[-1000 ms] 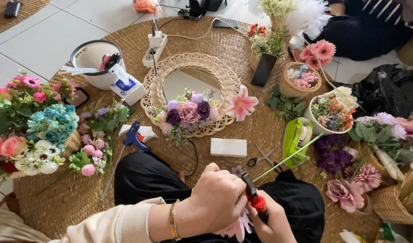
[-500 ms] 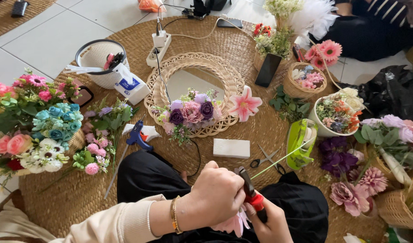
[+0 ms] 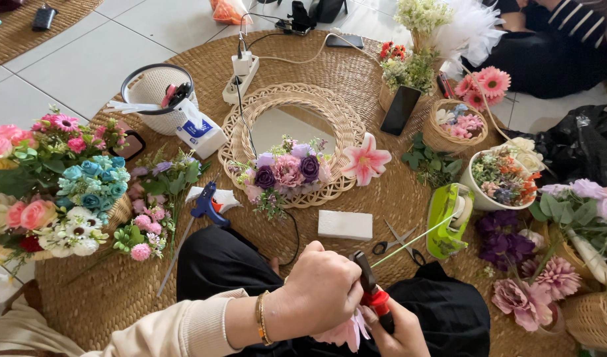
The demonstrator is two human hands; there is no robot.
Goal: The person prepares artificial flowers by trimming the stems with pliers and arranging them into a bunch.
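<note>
Over the last second little shifts: the hands stay in the lap, while the green stem (image 3: 409,241) that angled up toward the green tape dispenser (image 3: 449,218) now lies a touch lower and flatter, which suggests the cutting at the stem's base is under way and not finished. The left hand (image 3: 320,291) is clenched into a fist around the base of a pink artificial flower (image 3: 346,330), whose petals poke out beneath the knuckles. The right hand (image 3: 399,334) is closed on the red handles of a pair of pliers (image 3: 373,294), their dark nose pointing up at the stem just beside the left fist. Beyond the knees, a white foam block (image 3: 345,225), small scissors (image 3: 396,241) and the flower-trimmed wicker wreath (image 3: 293,142) rest on the woven mat (image 3: 356,73).
</note>
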